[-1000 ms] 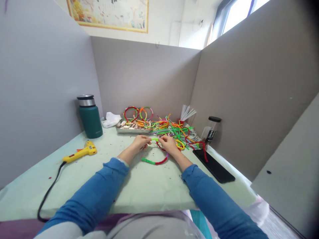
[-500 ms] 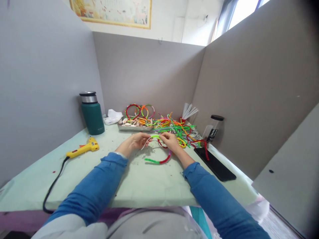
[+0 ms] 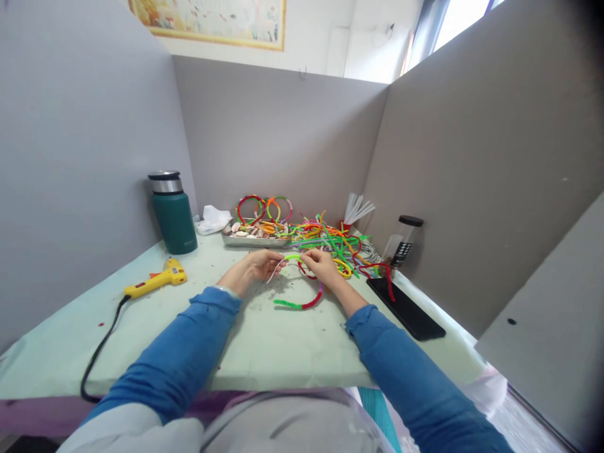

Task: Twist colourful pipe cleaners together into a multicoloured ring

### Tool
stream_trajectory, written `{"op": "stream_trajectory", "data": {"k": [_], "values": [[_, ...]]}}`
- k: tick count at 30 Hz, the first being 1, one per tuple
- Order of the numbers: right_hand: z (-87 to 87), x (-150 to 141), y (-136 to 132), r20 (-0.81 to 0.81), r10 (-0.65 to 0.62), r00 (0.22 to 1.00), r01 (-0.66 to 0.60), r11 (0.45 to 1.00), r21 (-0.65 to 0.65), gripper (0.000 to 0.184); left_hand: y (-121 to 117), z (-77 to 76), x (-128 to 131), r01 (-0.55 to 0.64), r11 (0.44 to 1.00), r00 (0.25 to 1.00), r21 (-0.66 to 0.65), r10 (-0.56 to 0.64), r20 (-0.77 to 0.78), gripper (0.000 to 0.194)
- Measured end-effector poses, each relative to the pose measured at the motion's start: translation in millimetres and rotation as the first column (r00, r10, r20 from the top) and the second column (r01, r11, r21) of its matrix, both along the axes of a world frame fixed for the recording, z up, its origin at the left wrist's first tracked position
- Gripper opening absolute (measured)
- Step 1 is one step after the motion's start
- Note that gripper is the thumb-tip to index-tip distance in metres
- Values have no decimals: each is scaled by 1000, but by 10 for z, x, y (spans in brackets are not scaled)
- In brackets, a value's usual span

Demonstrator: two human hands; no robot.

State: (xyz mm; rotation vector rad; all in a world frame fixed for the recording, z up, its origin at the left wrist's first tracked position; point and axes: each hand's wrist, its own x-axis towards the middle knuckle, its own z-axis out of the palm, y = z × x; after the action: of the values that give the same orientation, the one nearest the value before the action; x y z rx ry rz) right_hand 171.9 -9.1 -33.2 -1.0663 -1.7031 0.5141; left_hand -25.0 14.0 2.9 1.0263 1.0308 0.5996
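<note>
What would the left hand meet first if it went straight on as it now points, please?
The left hand would likely meet the right hand, just across the yellow-green strand; depth is unclear.

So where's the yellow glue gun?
In the head view, the yellow glue gun lies on the left side of the table, just in front of the green bottle.
</note>
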Motion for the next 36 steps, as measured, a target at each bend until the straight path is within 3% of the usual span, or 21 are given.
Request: {"op": "stream_trajectory", "data": {"k": [5,15,19,22,24,27,31,36], "values": [[10,2,-6,-10,10,1000,-10,1000,8,26,45,-47,-9,-2,1000,995,-30,5,103,5],[-16,-11,0,24,-22,999,22,1000,6,26,62,-76,10,47,996,991,-81,-37,128,6],[-33,-17,15,41,-28,999,27,1000,3,25,19,-52,49,52,999,998,-9,-51,48,9],[-48,-5,32,55,-58,997,58,998,2,26,-1,-77,122,-4,985,996,171,20,-91,11],[-55,7,40,75,-88,993,88,996,2,26,5,-123,167,-69,910,972,409,154,-178,15],[-55,20,41,95,-98,991,100,995,-19,28,45,-201,190,83,761,895,643,227,-385,23],[-40,27,30,60,-35,998,42,991,-124,35,114,-237,136,92,680,799,727,385,-461,25],[-58,45,55,63,-53,997,63,984,-164,38,137,-186,59,45,609,691,792,553,-464,25]]}}
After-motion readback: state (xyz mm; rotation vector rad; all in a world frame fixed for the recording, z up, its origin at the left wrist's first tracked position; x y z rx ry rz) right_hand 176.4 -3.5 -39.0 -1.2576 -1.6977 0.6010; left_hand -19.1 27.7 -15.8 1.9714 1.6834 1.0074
